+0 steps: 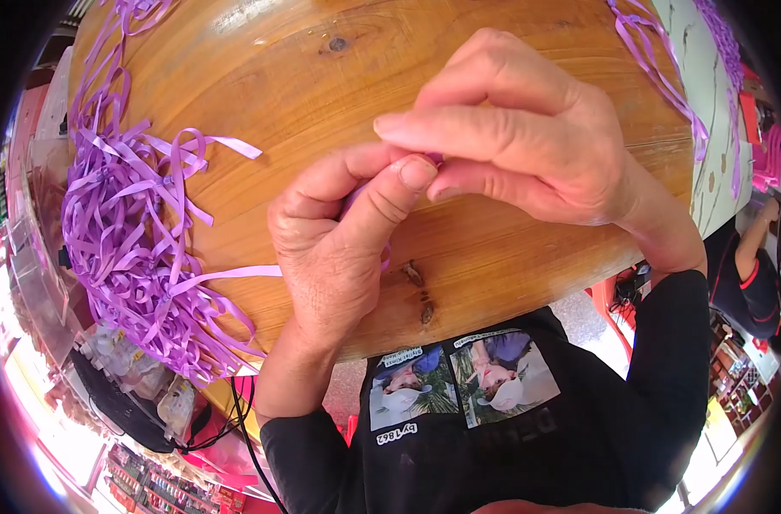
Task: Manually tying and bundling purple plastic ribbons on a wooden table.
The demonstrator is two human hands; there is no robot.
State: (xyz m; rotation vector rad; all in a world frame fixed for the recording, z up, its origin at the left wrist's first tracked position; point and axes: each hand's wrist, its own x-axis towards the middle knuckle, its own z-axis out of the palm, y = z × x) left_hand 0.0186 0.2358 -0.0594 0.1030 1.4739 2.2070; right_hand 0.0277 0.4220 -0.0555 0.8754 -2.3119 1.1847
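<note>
My left hand (339,218) is closed over the middle of the wooden table (510,248), thumb pressed against the index finger. Pinched there is a purple ribbon (436,158), of which only a small bit shows at the fingertips and another in the palm. My right hand (527,137) comes in from the right and meets the left at that same bit, thumb below and index finger above it. Most of the held ribbon is hidden by fingers. Left of my left hand lies a big tangled heap of purple ribbons (125,231), with one strand running toward my left wrist.
More purple ribbons (652,43) hang over the table's far right side, beside a white marble-patterned surface (707,103). Dark cables (243,420) and a black bag (116,403) are below left. Another person's arm (754,240) shows at the right edge.
</note>
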